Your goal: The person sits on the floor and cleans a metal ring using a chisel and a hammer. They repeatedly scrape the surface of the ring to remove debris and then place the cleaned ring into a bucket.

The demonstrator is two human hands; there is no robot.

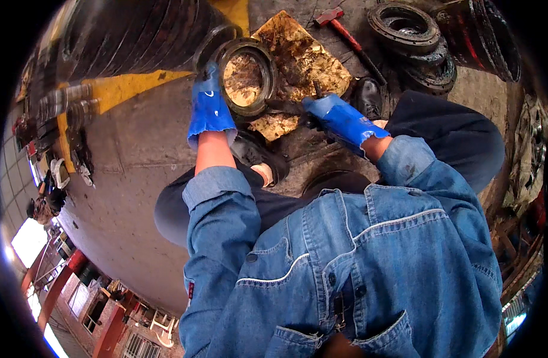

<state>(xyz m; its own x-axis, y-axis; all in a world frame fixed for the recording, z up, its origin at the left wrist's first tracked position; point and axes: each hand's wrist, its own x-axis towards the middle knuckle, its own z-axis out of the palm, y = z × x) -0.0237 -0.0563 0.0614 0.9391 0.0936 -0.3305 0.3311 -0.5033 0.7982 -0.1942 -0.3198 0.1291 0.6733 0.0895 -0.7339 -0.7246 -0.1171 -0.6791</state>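
My left hand (210, 102), in a blue rubber glove, closes on the left rim of a greasy metal ring (268, 74). The ring is tilted up, and yellow, grease-smeared sheet shows through its opening. My right hand (339, 116), gloved the same way, is closed around a dark, flat-bladed tool (284, 107) that looks like a scraper. Its blade points left, close to the ring's lower right edge; whether they touch I cannot tell. Under and beyond the ring lies the stained yellow sheet (330, 68), with a smaller yellow piece (274, 126) nearer me.
A red-headed hammer (351, 39) lies beyond the sheet. Several greasy rings are stacked (405, 30) at the far right, next to a dark ribbed cylinder (479, 39). A long row of dark rings (136, 39) fills the far left. My black shoes (369, 98) flank the work.
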